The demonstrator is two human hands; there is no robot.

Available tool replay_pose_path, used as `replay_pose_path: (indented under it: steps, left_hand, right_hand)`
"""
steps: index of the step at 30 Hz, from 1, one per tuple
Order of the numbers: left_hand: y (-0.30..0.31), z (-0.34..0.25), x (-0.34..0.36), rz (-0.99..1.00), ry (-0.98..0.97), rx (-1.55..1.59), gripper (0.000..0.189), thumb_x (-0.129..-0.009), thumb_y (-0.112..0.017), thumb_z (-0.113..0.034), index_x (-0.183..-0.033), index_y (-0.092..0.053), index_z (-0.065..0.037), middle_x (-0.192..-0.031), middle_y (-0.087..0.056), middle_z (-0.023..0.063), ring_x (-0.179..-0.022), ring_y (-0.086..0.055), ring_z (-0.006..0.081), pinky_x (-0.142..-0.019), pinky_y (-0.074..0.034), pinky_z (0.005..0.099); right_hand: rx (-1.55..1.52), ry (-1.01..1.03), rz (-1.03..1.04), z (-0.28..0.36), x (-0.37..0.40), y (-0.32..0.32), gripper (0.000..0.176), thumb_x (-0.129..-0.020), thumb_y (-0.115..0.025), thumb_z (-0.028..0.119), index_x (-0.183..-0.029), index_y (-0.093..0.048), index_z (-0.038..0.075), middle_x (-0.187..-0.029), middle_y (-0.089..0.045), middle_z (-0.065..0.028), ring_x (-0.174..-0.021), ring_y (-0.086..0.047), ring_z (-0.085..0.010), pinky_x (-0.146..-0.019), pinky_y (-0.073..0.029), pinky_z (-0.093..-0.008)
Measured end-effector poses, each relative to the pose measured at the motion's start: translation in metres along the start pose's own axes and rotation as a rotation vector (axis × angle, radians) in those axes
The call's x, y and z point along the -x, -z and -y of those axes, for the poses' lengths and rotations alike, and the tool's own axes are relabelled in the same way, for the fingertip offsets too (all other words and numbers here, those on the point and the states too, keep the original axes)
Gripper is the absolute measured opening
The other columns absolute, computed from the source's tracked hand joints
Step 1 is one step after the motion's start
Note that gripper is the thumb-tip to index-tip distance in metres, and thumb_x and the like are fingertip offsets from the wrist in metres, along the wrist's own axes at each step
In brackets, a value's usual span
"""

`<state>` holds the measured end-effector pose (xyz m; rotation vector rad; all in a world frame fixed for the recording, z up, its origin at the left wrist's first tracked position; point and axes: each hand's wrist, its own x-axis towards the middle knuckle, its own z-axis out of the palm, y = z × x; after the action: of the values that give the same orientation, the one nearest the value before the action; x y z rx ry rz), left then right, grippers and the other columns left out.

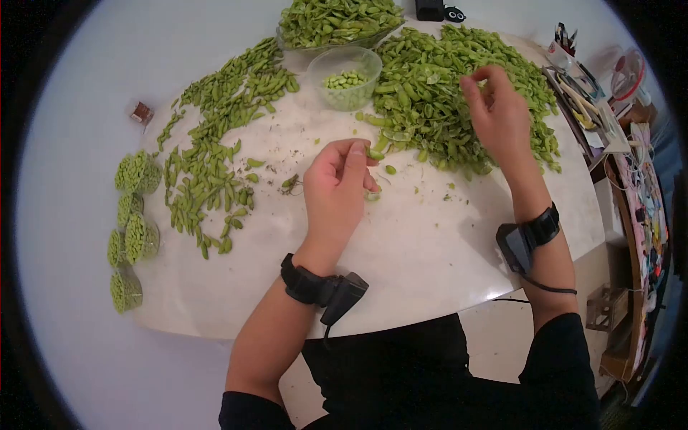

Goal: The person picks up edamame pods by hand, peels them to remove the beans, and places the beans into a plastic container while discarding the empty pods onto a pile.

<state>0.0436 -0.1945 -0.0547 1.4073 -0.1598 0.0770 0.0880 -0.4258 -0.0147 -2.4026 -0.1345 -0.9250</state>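
Observation:
My left hand (339,175) is closed on a green bean pod (374,153) over the middle of the white table (423,244). My right hand (494,107) is raised over the large heap of pods (423,93) at the right; its thumb and forefinger curve towards each other with a gap between the tips, and nothing shows between them. A clear round tub (344,99) with shelled green beans (345,79) in it stands beyond my left hand. One loose bean (390,170) lies just right of my left fingertips.
A bowl heaped with pods (340,21) stands at the back. Scattered pods (201,179) cover the table's left part. Several tubs of beans (141,238) line the left edge. A shelf with tools and papers (584,107) runs along the right.

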Motion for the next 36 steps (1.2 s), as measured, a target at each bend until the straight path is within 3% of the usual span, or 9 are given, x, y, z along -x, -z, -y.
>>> replay_pose_path:
  steps: [3,5,8,14,17,23,26,31,36]
  left_hand:
    - [0.002,0.000,0.000,0.010,0.008,0.018,0.023,-0.098,-0.049,-0.016,-0.104,-0.057,0.004,-0.080,-0.059,0.0063,-0.059,-0.050,0.0075,-0.057,-0.045,0.0225]
    - [0.000,0.000,0.001,0.023,0.016,0.012,0.022,-0.097,-0.049,-0.015,-0.104,-0.058,0.004,-0.080,-0.060,0.0058,-0.060,-0.051,0.0076,-0.057,-0.045,0.0224]
    - [-0.001,0.001,0.002,0.036,0.029,0.015,0.021,-0.096,-0.051,-0.016,-0.103,-0.058,0.003,-0.081,-0.061,0.0052,-0.060,-0.053,0.0075,-0.058,-0.045,0.0219]
    - [0.001,-0.004,0.003,0.082,0.048,0.067,0.022,-0.093,-0.059,-0.017,-0.099,-0.061,0.003,-0.082,-0.063,0.0041,-0.062,-0.056,0.0070,-0.058,-0.046,0.0209]
    - [0.002,-0.005,0.003,0.111,0.023,-0.017,0.021,-0.091,-0.062,-0.017,-0.097,-0.062,0.003,-0.081,-0.063,0.0039,-0.064,-0.057,0.0076,-0.060,-0.047,0.0210]
    - [0.011,-0.004,0.000,0.184,0.079,0.071,0.016,-0.094,-0.057,-0.015,-0.094,-0.059,0.001,-0.081,-0.059,0.0041,-0.067,-0.053,0.0112,-0.065,-0.046,0.0257]
    - [0.012,0.001,0.002,0.220,0.106,0.191,0.015,-0.094,-0.056,-0.014,-0.094,-0.059,0.001,-0.079,-0.057,0.0034,-0.068,-0.051,0.0110,-0.065,-0.045,0.0272]
    - [0.003,0.000,0.005,0.207,0.107,0.251,0.014,-0.096,-0.053,-0.014,-0.094,-0.056,-0.001,-0.075,-0.053,0.0016,-0.065,-0.050,0.0103,-0.063,-0.044,0.0268]
    - [-0.003,0.005,0.005,0.010,-0.099,-0.217,0.014,-0.096,-0.050,-0.013,-0.088,-0.052,-0.001,-0.073,-0.055,0.0032,-0.060,-0.051,0.0089,-0.056,-0.043,0.0246]
  right_hand:
    - [-0.418,0.132,0.290,0.024,0.021,-0.013,0.026,-0.088,-0.062,0.030,-0.086,-0.060,0.005,-0.052,-0.050,-0.0083,-0.046,-0.048,-0.0219,-0.046,-0.038,-0.0347]
    - [-0.399,0.136,0.519,0.043,0.032,-0.010,0.023,-0.087,-0.062,0.027,-0.089,-0.060,0.005,-0.054,-0.052,-0.0094,-0.047,-0.048,-0.0213,-0.047,-0.038,-0.0336]
    - [-0.498,0.104,0.622,0.055,0.043,-0.014,0.019,-0.087,-0.061,0.024,-0.092,-0.060,0.005,-0.058,-0.054,-0.0110,-0.049,-0.051,-0.0213,-0.049,-0.040,-0.0334]
    - [-0.597,0.112,0.512,0.046,0.048,-0.029,0.012,-0.087,-0.059,0.015,-0.092,-0.059,0.004,-0.064,-0.056,-0.0138,-0.053,-0.053,-0.0233,-0.051,-0.041,-0.0328]
    - [-0.640,0.115,0.524,0.049,0.048,-0.026,0.012,-0.087,-0.060,0.014,-0.091,-0.060,0.002,-0.066,-0.057,-0.0101,-0.055,-0.054,-0.0172,-0.053,-0.042,-0.0306]
    - [-0.998,-0.271,0.717,0.054,0.054,-0.031,0.015,-0.091,-0.056,0.016,-0.090,-0.061,0.002,-0.069,-0.055,0.0060,-0.060,-0.047,-0.0031,-0.052,-0.039,-0.0226]
    - [-1.166,-0.403,0.819,0.049,0.057,-0.034,0.016,-0.093,-0.054,0.019,-0.090,-0.061,0.005,-0.069,-0.053,0.0080,-0.058,-0.043,-0.0005,-0.050,-0.034,-0.0185]
    - [-1.264,-0.427,0.846,0.044,0.059,-0.039,0.016,-0.094,-0.054,0.020,-0.091,-0.061,0.006,-0.067,-0.051,0.0083,-0.057,-0.040,0.0008,-0.049,-0.031,-0.0176]
    - [-0.982,-0.298,0.623,0.057,0.061,-0.043,0.018,-0.092,-0.058,0.021,-0.090,-0.062,0.004,-0.067,-0.054,0.0066,-0.059,-0.044,-0.0014,-0.051,-0.035,-0.0197]
